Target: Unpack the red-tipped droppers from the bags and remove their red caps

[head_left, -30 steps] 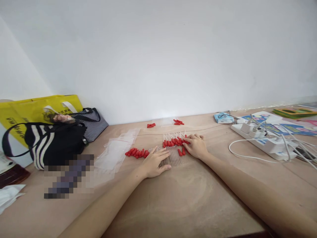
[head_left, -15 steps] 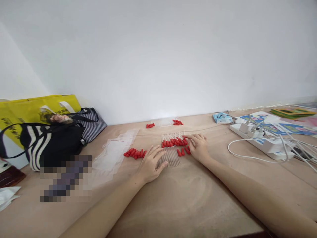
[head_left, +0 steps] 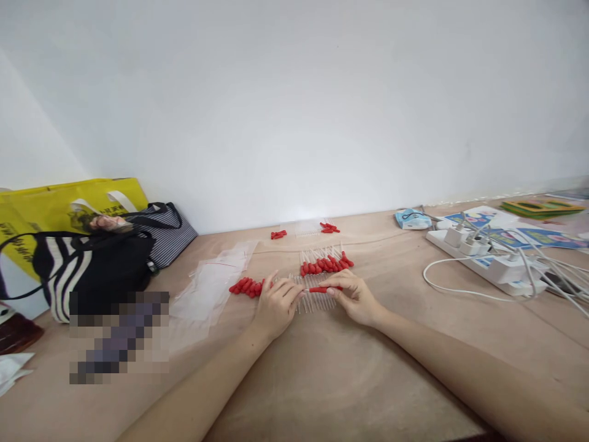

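My left hand [head_left: 277, 302] pinches the clear end of a thin glass dropper near the middle of the table. Its red rubber bulb [head_left: 317, 290] lies between the fingertips of my right hand [head_left: 356, 299], so the dropper is held level between both hands. Beneath them is a row of clear glass tubes [head_left: 317, 302], partly covered by my fingers. Just beyond lies a row of droppers with red bulbs [head_left: 326, 264], their tubes pointing away from me. A heap of red rubber bulbs [head_left: 247, 286] sits left of my left hand.
Clear plastic bags [head_left: 214, 276] lie to the left, by a black bag [head_left: 99, 270] and a yellow bag [head_left: 119, 190]. Small red groups [head_left: 329, 228] rest near the wall. At right are a power strip [head_left: 483, 261] with white cables and a blue mask [head_left: 413, 218].
My right hand has come nearer and toward the left with a red bulb. My left fingers have closed on a tube and now meet the right hand over the tube row.
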Tool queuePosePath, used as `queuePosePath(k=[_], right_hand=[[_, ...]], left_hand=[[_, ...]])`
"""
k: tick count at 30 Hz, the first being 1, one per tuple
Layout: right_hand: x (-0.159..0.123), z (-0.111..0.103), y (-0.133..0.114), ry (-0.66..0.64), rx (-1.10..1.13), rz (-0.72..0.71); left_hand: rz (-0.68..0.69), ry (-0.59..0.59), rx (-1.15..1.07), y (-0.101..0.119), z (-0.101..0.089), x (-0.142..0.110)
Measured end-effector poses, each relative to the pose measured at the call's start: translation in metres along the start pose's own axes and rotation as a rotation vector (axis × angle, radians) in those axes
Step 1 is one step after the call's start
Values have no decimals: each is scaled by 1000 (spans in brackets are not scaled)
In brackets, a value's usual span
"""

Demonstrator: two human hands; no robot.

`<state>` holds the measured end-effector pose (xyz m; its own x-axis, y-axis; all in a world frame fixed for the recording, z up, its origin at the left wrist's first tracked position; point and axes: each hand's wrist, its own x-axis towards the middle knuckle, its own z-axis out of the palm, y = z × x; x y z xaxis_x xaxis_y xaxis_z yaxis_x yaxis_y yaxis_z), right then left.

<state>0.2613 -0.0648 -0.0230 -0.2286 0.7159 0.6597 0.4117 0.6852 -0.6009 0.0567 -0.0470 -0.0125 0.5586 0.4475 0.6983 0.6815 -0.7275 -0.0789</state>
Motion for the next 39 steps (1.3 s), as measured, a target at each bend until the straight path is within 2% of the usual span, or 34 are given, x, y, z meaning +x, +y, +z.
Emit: queuePosePath(k=[3,6,10,16,21,31,39], right_hand=[[0,-1,0,-36,-213,-74],[1,3,0,16,-390,-177],[1,12,2,72,-520,-282],[1,15,1,78,-561,-346],[0,13,-1,42,-615,-378],[-3,6,-3,-43,-614,-383],[-2,-3,-6,-138,-575,-354]], left_hand=[[28,5,43,0,0,1],[58,9,78,3,-1,1],[91,14,63,6,0,2],[154,40,28,5,6,1],[176,71,24,8,2,0],[258,113,38,10,2,0],[304,91,87,11,0,1]])
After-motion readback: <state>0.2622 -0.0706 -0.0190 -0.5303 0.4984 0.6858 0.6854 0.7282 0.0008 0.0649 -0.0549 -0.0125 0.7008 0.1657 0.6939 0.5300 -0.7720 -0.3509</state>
